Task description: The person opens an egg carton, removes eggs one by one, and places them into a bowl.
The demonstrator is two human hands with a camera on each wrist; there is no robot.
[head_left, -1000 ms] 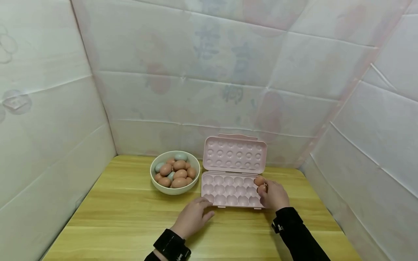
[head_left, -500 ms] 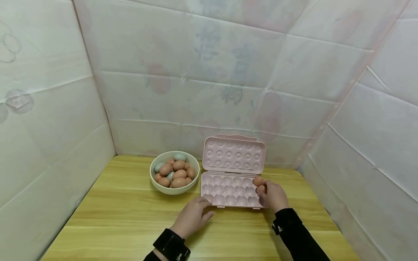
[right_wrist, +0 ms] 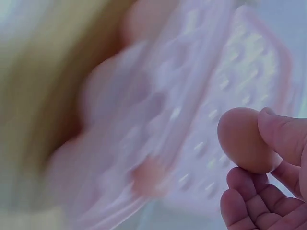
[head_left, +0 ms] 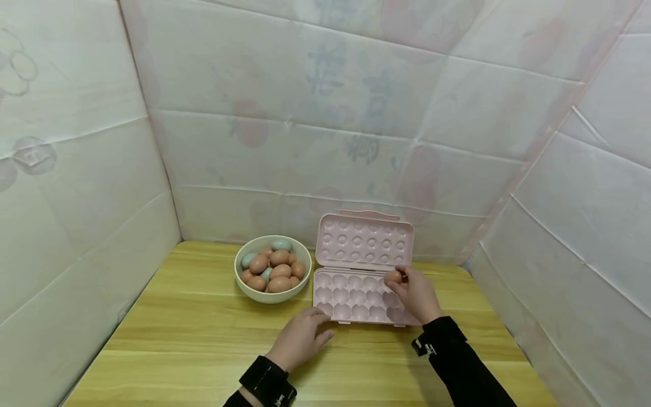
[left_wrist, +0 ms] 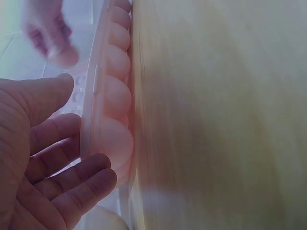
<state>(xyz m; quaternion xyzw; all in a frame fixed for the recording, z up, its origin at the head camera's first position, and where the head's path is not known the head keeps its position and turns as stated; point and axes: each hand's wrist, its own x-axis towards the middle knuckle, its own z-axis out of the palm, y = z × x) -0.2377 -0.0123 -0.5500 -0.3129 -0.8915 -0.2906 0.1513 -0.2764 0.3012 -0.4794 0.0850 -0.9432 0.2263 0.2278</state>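
A brown egg [head_left: 393, 277] is pinched between the thumb and fingers of my right hand [head_left: 418, 294], over the right part of the pink egg box [head_left: 351, 320]. Up close, the right wrist view shows the held egg [right_wrist: 247, 139] raised above the tray, and another brown egg [right_wrist: 149, 177], blurred, sits in an end cup. From the head view that second egg is hidden by the hand. My left hand [head_left: 300, 338] has its fingers loosely extended at the box's near left corner; in the left wrist view its fingertips [left_wrist: 98, 165] lie against the tray's edge.
A cream bowl [head_left: 272, 298] piled with brown and pale blue-green eggs stands left of the box. The box's dimpled lid [head_left: 365, 240] leans upright at the back, close to the draped cloth wall [head_left: 285, 164]. Wooden tabletop [head_left: 193, 339] spreads in front.
My right hand has lifted a brown egg from the right end of the tray and moved it left and toward the lid. The left hand stays at the corner.
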